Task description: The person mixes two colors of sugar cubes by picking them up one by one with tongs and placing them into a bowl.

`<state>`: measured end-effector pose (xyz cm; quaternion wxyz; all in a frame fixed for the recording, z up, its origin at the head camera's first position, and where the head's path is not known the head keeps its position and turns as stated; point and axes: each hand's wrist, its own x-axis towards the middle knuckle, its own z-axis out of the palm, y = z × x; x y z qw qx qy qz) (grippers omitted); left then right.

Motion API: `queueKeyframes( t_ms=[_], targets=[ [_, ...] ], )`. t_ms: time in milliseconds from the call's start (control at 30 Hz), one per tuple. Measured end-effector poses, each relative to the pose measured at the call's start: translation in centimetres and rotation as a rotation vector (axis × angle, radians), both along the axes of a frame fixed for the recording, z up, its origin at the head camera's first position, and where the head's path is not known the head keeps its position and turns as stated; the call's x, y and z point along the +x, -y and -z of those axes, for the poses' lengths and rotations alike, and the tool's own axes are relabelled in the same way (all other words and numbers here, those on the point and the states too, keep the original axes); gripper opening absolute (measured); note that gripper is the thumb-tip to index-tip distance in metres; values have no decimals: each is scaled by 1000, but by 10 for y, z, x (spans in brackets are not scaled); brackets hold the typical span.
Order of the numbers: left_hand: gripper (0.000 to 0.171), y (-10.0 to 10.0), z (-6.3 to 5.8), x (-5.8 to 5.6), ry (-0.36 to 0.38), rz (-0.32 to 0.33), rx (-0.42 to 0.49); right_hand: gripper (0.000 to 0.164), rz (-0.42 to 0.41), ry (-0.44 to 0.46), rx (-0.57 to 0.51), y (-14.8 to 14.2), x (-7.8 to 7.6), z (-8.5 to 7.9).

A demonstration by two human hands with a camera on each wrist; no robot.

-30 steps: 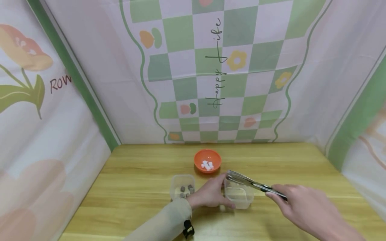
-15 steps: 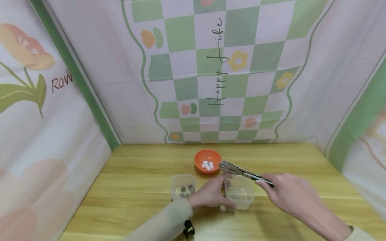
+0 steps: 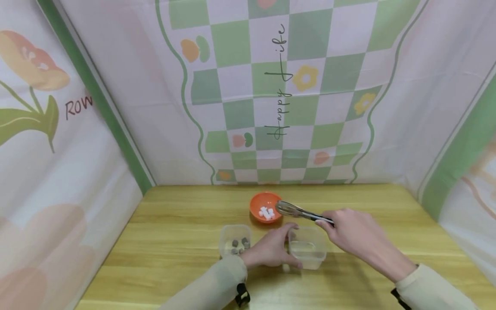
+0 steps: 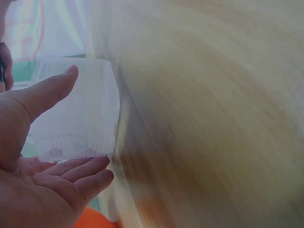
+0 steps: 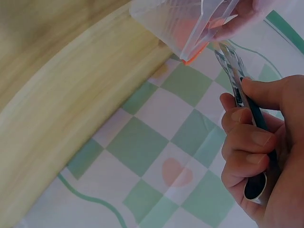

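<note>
My left hand (image 3: 273, 247) holds a clear plastic container (image 3: 310, 254) on the wooden table, thumb on the near side and fingers on the far side. In the left wrist view, the thumb and fingertips span the container's wall (image 4: 76, 109). My right hand (image 3: 354, 232) grips metal tongs (image 3: 294, 211) by their dark handle, fingers wrapped round it in the right wrist view. The tongs' tips overlap the right rim of an orange bowl (image 3: 257, 202). Small white pieces (image 3: 266, 212) lie in that bowl.
A second clear container (image 3: 224, 241) with several dark small pieces (image 3: 235, 243) stands left of my left hand, partly behind the wrist. The wooden table (image 3: 186, 206) meets a patterned cloth backdrop (image 3: 174, 150) at its far edge, with cloth on both sides.
My right hand has moved the tongs leftward and away from me, from over the clear container to the orange bowl's right rim. My left hand stays at the container.
</note>
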<state>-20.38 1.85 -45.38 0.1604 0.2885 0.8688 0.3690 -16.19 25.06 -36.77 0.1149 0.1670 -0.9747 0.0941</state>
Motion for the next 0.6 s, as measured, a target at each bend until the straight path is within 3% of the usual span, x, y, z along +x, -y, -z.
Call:
queueKeyframes(
  t_ms=[600],
  targets=[
    [100, 1, -1, -2, 4, 16, 11, 20, -46, 44, 30, 19, -30, 8]
  ],
)
